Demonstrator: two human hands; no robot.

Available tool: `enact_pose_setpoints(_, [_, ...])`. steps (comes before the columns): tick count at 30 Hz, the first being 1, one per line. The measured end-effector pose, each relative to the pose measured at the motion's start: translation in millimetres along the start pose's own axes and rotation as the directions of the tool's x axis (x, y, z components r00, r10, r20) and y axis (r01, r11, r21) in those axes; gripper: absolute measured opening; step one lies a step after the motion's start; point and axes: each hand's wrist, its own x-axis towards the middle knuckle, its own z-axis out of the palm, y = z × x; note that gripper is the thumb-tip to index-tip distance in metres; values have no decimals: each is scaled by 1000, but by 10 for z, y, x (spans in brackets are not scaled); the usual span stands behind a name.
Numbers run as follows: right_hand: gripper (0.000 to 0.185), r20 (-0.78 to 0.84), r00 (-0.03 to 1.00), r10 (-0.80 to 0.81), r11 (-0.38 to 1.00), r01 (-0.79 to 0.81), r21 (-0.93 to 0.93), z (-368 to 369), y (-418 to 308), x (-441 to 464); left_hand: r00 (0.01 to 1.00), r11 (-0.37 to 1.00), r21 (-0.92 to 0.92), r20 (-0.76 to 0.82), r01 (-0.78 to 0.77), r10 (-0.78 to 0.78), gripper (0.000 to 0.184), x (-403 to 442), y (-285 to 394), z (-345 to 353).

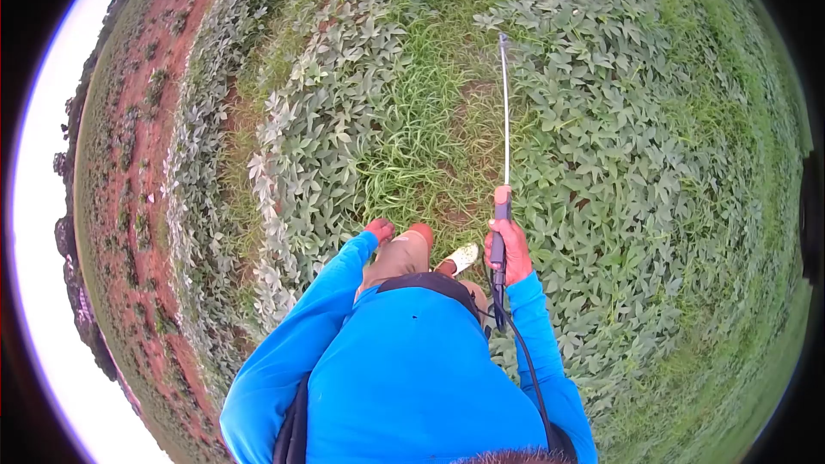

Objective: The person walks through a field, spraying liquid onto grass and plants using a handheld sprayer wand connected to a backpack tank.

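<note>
My right hand (513, 251) is wrapped round the dark handle of a sprayer wand (506, 120). Its thin metal lance points straight ahead over the leaves and ends in a small nozzle (504, 38). From the handle a black hose (526, 352) runs back along my right arm. Beside my left knee is my left hand (380, 228), its fingers curled in. Whatever it may hold is hidden.
Rows of broad-leaved crop plants (601, 137) stand on both sides. Tall grass (421, 120) grows between them, with a patch of bare soil (481, 112) ahead. One light-coloured shoe (464, 256) shows. Reddish soil (142, 103) lies farther left.
</note>
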Motion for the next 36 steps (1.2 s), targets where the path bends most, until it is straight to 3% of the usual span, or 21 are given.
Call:
enact_pose_setpoints(2, [23,-3,1000,-24,1000,24,-16,-4,-73,107,992,979,184,-82,-85,101,31,78,-24,-16])
enact_pose_setpoints(3, [24,-31,998,-54,999,53,-4,28,-128,146,991,984,163,-99,-78,95,31,130,-72,-10])
enact_pose_setpoints(5, [23,-29,999,-33,999,33,-8,71,-237,217,983,989,148,-173,-31,56,32,226,-52,-30])
enact_pose_setpoints(7, [21,11,996,89,983,-89,160,78,-330,288,986,996,83,-166,8,6,33,308,86,-73])
enact_pose_setpoints(9, [19,50,992,119,978,-126,167,39,-379,407,985,962,233,-127,143,-115,52,485,183,-83])
enact_pose_setpoints(11, [18,209,950,231,943,-272,191,75,-511,524,991,976,182,-83,120,-106,50,776,169,-56])
enact_pose_setpoints(13, [16,260,923,284,929,-332,163,148,-645,662,997,998,29,-41,60,-59,29,924,353,-11])
enact_pose_setpoints(15, [16,303,869,391,889,-442,120,322,-792,853,997,995,70,13,77,-78,37,1231,507,-32])
enact_pose_setpoints(17, [16,294,859,419,884,-460,85,517,-930,1041,991,961,275,-114,-40,74,44,1453,701,21])
enact_pose_setpoints(18, [16,305,827,473,857,-512,58,614,-1009,1143,997,973,231,-78,0,18,49,1565,843,23])
enact_pose_setpoints(19, [16,311,790,528,825,-564,33,706,-1085,1226,983,974,207,-137,-94,124,45,1616,947,34])
enact_pose_setpoints(22, [17,376,727,575,795,-605,-48,1056,-1439,1557,995,994,73,-31,-87,90,44,1879,1392,-137])
enact_pose_setpoints(23, [17,419,681,600,773,-629,-84,1170,-1542,1681,999,1000,-4,34,-11,12,44,1941,1524,-201])
enact_pose_setpoints(25, [18,420,663,620,767,-625,-144,1423,-1767,1973,993,994,-82,102,66,-58,43,2067,1757,-391])
enact_pose_setpoints(27, [17,489,603,630,756,-619,-212,1711,-1956,2251,998,998,-10,-11,-63,63,42,2217,1856,-503])
enact_pose_setpoints(30, [17,546,574,610,768,-599,-229,2105,-2165,2636,999,999,12,-14,-33,33,43,2404,1976,-810])
enact_pose_setpoints(31, [17,545,573,613,767,-599,-233,2212,-2220,2724,997,997,60,-59,-42,45,43,2463,1981,-894])
enact_pose_setpoints(32, [17,537,584,609,774,-586,-240,2304,-2267,2799,984,994,20,-134,-111,113,32,2511,1987,-955])
enact_pose_setpoints(36, [16,473,643,602,789,-568,-232,2371,-2403,2872,992,999,-7,-124,-35,34,32,2544,2064,-1253])
